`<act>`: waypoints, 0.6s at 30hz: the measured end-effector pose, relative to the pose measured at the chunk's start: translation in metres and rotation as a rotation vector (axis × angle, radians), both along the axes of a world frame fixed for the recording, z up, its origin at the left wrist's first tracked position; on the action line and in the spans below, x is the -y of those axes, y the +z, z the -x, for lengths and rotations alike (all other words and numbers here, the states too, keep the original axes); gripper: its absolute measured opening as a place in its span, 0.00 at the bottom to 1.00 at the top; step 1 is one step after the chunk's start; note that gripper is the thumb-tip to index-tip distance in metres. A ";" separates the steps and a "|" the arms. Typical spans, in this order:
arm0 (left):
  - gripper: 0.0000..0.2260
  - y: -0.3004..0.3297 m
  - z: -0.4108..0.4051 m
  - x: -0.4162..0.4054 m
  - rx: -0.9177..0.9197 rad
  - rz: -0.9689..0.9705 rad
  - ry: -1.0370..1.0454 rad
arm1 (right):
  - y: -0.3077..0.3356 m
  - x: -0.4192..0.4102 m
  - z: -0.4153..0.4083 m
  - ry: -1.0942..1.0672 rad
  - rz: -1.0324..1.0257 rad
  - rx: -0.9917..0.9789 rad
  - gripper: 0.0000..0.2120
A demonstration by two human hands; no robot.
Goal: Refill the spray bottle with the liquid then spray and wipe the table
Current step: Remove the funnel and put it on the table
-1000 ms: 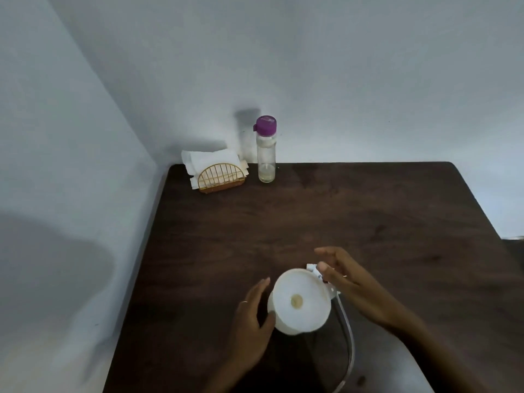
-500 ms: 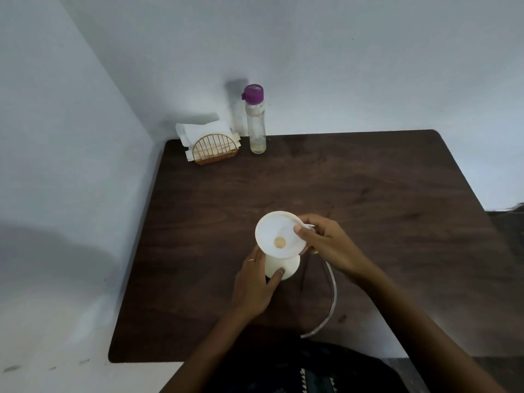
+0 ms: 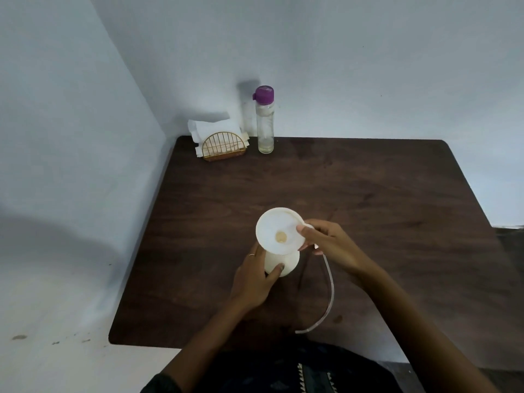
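the white plastic funnel now sits seated in the neck of the white opaque spray bottle, where a second ago it was only being brought over the bottle, close under the camera. judged from that, the bottle is open and ready for pouring; no liquid has gone in yet.

the left hand wraps its grip round the bottle's body, thumb across the front. the right hand pinches the funnel's rim on the side away from the left hand, and seems also to hold the white spray head there, though that part is mostly hidden. its clear dip tube curves down from the right hand toward the near edge of the dark brown wooden counter.

the bottle stands upright near the counter's middle, long axis vertical, mouth up, funnel opening facing the camera. the clear bottle with a purple cap, liquid low in it, stands well beyond the spray bottle by the wall, beside the gold wire napkin holder.
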State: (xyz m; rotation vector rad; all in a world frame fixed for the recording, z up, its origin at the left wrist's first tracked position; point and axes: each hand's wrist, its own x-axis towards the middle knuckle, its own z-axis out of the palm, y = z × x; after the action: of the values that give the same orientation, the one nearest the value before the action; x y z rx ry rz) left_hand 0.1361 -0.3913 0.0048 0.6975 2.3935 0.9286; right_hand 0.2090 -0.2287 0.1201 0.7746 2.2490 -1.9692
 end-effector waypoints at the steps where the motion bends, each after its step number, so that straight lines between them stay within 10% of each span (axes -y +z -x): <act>1: 0.30 -0.001 0.001 0.000 -0.006 -0.008 -0.014 | 0.001 -0.001 0.000 -0.030 0.027 0.011 0.11; 18: 0.31 -0.004 0.003 -0.001 0.041 -0.038 -0.009 | 0.014 -0.004 -0.004 0.003 0.003 0.075 0.11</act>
State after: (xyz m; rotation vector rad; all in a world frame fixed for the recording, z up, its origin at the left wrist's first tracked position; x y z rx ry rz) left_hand 0.1336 -0.3904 0.0003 0.6956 2.3410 0.9775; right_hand 0.2129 -0.2242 0.1344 0.8296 2.2039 -1.9085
